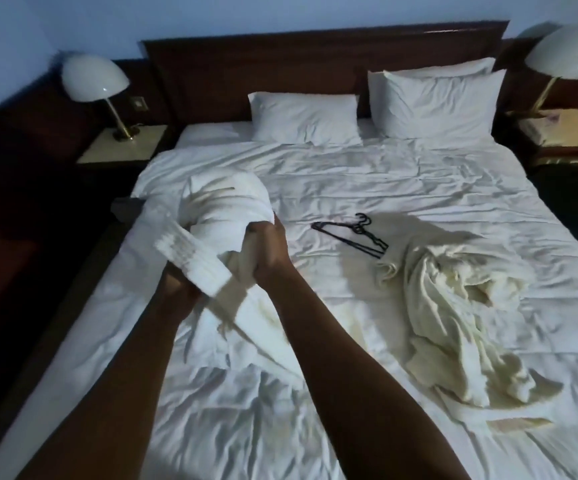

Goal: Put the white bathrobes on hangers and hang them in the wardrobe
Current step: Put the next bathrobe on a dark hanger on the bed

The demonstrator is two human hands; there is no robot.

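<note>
Head view shows your right hand (266,251) and left hand (180,289) both clutching the soft, floppy bathrobe (218,209); regrip near its collar, hangers (353,237) lying just right.

Black hangers (353,233) are lying mid-bed, with a crumpled bathrobe (453,313) sprawling just beside them toward the right edge. Bare sheet is lying open along the foot of the bed (232,427) and below the pillows (306,117).

A single wide-angle head-worn view looks forward and steeply down from the foot of the bed (401,188) toward the headboard (315,60), close over both outstretched forearms, its edges bending the bedside lamps (95,81) outward on either side.
</note>
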